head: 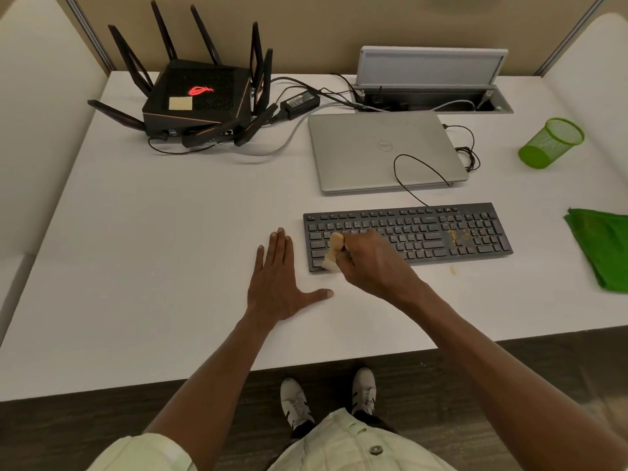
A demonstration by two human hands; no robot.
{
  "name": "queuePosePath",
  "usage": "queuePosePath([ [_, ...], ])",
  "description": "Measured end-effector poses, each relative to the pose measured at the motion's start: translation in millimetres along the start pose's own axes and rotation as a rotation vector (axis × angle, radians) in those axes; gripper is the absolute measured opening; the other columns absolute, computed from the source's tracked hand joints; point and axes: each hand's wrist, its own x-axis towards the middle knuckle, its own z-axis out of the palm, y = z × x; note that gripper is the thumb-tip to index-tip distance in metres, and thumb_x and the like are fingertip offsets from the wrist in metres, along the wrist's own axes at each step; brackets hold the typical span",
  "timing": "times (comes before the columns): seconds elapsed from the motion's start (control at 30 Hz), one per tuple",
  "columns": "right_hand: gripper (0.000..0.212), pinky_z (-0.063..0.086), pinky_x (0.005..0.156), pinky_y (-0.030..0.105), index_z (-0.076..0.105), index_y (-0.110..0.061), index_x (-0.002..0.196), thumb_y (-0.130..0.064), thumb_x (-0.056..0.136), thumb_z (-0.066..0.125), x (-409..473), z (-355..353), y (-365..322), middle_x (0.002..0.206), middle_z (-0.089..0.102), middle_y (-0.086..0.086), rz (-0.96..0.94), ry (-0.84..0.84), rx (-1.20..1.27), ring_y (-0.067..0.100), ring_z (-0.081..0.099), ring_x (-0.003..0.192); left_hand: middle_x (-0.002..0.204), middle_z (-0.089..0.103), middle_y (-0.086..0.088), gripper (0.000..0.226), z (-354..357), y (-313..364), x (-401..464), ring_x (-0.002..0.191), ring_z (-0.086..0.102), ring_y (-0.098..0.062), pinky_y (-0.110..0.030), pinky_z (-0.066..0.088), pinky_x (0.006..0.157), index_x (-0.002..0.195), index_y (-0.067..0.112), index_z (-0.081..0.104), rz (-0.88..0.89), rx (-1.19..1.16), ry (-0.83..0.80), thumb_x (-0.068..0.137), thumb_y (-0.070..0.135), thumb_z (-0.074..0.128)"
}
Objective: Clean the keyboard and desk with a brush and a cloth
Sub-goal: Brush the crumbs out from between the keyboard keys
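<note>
A black keyboard [424, 232] lies on the white desk [170, 249], with yellowish crumbs [455, 235] among its right-hand keys and a few on the desk just below it. My right hand [373, 263] grips a small wooden-handled brush [333, 251], whose pale bristles touch the keyboard's lower left corner. Just left of the keyboard, my left hand [278, 283] rests flat on the desk, fingers spread and holding nothing. A green cloth [601, 246] lies crumpled at the desk's right edge.
A closed silver laptop [384, 151] sits behind the keyboard, with the keyboard's cable looped over it. A black router [200, 96] with antennas stands back left beside a power adapter [300, 102]. A green mesh cup [550, 142] lies tipped over at back right. An open cable hatch [431, 83] is at the rear.
</note>
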Motion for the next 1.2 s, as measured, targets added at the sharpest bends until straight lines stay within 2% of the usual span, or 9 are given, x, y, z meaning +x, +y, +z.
queuePosePath([
  [0.17,0.024,0.018,0.045,0.009,0.058,-0.009,0.073,-0.012,0.096,0.056,5.7,5.6,0.9,0.056,0.05,-0.006,0.052,0.071,-0.007,0.001,0.039,0.041,0.167,-0.024,-0.011,0.149,-3.6,1.3,-1.4,0.155,-0.024,-0.022,-0.046,-0.007,0.127,0.16,0.004,-0.011,-0.003,0.007,-0.012,0.059,0.11,0.015],
  [0.33,0.024,0.039,0.046,0.021,0.065,-0.004,0.08,-0.016,0.097,0.052,-11.8,11.9,8.1,0.065,0.067,0.004,0.069,0.001,0.009,0.011,0.053,0.048,0.168,-0.02,-0.012,0.151,-1.9,0.1,-0.9,0.156,-0.02,-0.022,-0.047,-0.005,0.128,0.161,0.003,-0.007,-0.001,-0.007,0.004,0.057,0.11,0.015],
  [0.43,0.02,0.026,0.046,0.008,0.062,-0.003,0.073,-0.005,0.092,0.057,-8.9,5.3,0.6,0.058,0.058,-0.003,0.066,0.105,0.064,-0.004,0.035,0.041,0.168,-0.021,-0.011,0.15,-1.6,0.7,-0.9,0.155,-0.021,-0.023,-0.047,-0.005,0.128,0.161,0.003,-0.007,-0.001,0.0,0.003,0.058,0.11,0.015],
  [0.53,0.022,0.03,0.042,0.007,0.06,-0.003,0.07,-0.004,0.092,0.058,-2.6,8.6,-3.2,0.057,0.062,0.003,0.086,0.181,0.081,-0.008,0.027,0.039,0.167,-0.023,-0.011,0.15,-3.1,1.4,-1.3,0.155,-0.023,-0.022,-0.047,-0.005,0.128,0.161,0.003,-0.009,-0.002,-0.005,-0.007,0.058,0.11,0.015],
  [0.63,0.022,0.025,0.043,0.007,0.061,-0.003,0.072,-0.008,0.093,0.058,-9.8,12.2,0.1,0.058,0.062,-0.003,0.086,0.148,0.052,-0.002,0.035,0.039,0.168,-0.023,-0.011,0.15,-3.4,1.4,-0.9,0.155,-0.022,-0.022,-0.048,-0.004,0.128,0.161,0.004,-0.01,-0.005,0.007,-0.011,0.057,0.11,0.012],
  [0.7,0.021,0.029,0.048,0.007,0.064,-0.003,0.076,-0.013,0.094,0.06,-16.2,13.6,1.9,0.064,0.069,0.001,0.072,0.119,0.043,0.011,0.051,0.045,0.168,-0.021,-0.011,0.151,-2.9,0.8,-0.7,0.155,-0.021,-0.023,-0.048,-0.004,0.128,0.161,0.004,-0.008,-0.001,0.008,-0.006,0.056,0.111,0.011],
  [0.8,0.022,0.048,0.051,0.017,0.067,-0.004,0.083,-0.018,0.097,0.057,-18.8,16.7,2.2,0.073,0.072,0.005,0.048,0.114,0.104,0.016,0.066,0.061,0.169,-0.018,-0.011,0.15,-1.1,0.4,-0.5,0.156,-0.017,-0.023,-0.047,-0.005,0.128,0.161,0.003,-0.004,0.007,0.004,0.007,0.058,0.11,0.014],
  [0.97,0.019,0.051,0.049,0.037,0.065,-0.004,0.081,-0.012,0.096,0.057,-27.1,11.6,18.8,0.063,0.065,0.005,0.194,0.153,0.1,0.016,0.059,0.051,0.168,-0.021,-0.011,0.149,-3.9,1.4,-0.8,0.156,-0.021,-0.022,-0.047,-0.005,0.128,0.161,0.003,-0.008,-0.003,0.01,-0.014,0.059,0.109,0.015],
  [1.2,0.023,0.05,0.053,0.037,0.065,-0.006,0.085,-0.02,0.098,0.052,-25.3,6.8,29.7,0.067,0.066,0.003,0.232,0.151,0.104,0.015,0.059,0.056,0.167,-0.023,-0.01,0.149,-4.0,2.4,-1.9,0.155,-0.022,-0.021,-0.046,-0.006,0.127,0.161,0.004,-0.009,-0.005,0.011,-0.017,0.059,0.11,0.016],
])
